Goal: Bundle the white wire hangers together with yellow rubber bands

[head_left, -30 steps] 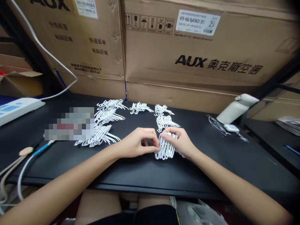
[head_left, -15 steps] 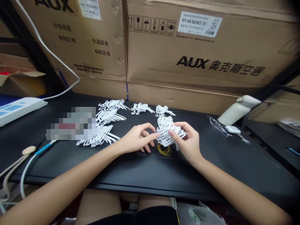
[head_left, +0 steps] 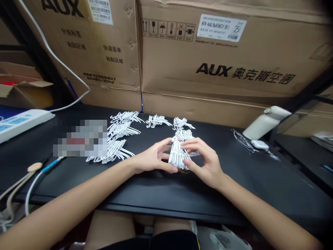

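A fanned bundle of white hooks (head_left: 178, 156) is gripped between both hands over the table, its spread ends toward me. My left hand (head_left: 156, 158) closes on its left side, thumb at the lower edge. From the right, my right hand (head_left: 205, 161) pinches it with thumb and fingers. Under the bundle, yellow rubber bands (head_left: 184, 171) are mostly hidden. Just behind it lies another pile of white hooks (head_left: 185, 133), partly covered by my right hand.
More white hook piles lie at left (head_left: 114, 151) and toward the back (head_left: 158, 121). Cardboard boxes (head_left: 218, 45) form a wall behind. At right are a cream bottle (head_left: 264, 123), glasses (head_left: 243, 140) and a white case (head_left: 259, 144). A power strip (head_left: 24, 121) sits at far left.
The bundle has turned so its fanned ends face me. My left hand, loosely beside it before, has moved right and taken hold. The rubber bands are now more covered.
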Motion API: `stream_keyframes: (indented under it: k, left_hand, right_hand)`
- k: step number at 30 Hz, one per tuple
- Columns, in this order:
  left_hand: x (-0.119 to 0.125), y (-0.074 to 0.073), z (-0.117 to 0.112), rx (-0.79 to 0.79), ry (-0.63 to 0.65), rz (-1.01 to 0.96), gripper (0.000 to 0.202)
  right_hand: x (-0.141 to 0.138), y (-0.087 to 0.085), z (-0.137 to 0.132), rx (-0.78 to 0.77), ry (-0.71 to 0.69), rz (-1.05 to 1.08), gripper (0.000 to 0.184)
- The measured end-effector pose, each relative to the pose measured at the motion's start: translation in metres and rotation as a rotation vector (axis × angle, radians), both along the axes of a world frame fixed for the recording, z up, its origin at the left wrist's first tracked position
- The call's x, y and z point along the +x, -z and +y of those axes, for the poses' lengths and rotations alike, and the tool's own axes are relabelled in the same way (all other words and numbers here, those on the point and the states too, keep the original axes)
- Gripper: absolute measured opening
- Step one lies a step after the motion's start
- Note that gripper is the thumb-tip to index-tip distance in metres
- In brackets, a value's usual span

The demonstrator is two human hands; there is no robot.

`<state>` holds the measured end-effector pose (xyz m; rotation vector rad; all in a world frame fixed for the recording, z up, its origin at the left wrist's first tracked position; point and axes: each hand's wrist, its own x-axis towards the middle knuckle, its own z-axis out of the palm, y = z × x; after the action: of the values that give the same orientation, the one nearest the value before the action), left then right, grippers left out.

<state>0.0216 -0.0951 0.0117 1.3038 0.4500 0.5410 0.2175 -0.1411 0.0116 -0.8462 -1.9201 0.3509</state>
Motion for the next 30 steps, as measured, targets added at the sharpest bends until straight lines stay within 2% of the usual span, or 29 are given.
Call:
stream_keyframes:
  k: [2,4,10,14,20,25,30]
  left_hand:
    - [0.0,0.0,0.001,0.025,0.01,-0.004,0.073]
    - [0.0,0.0,0.001,0.06,0.011,0.016,0.071]
    - [0.002,0.004,0.001,0.112,-0.022,0.14,0.068]
    - [0.003,0.004,0.001,0.104,-0.018,0.168,0.068]
    - [0.002,-0.002,-0.001,0.102,0.054,0.132,0.056]
    - [0.0,0.0,0.001,0.103,0.065,0.114,0.05]
    - [0.0,0.001,0.003,0.09,0.03,0.093,0.055]
  right_hand:
    - [-0.002,0.0,0.0,-0.029,0.026,-0.005,0.009]
    - [-0.004,0.001,0.0,-0.052,0.034,-0.025,0.004]
    - [-0.006,-0.002,-0.005,-0.161,0.029,-0.152,0.007]
    - [-0.005,-0.004,-0.007,-0.168,-0.011,-0.225,0.01]
    - [-0.003,-0.005,-0.006,-0.186,0.01,-0.105,0.01]
    - [0.0,-0.009,-0.004,-0.269,-0.063,-0.155,0.012]
    - [0.008,-0.015,0.002,-0.352,-0.064,-0.051,0.015]
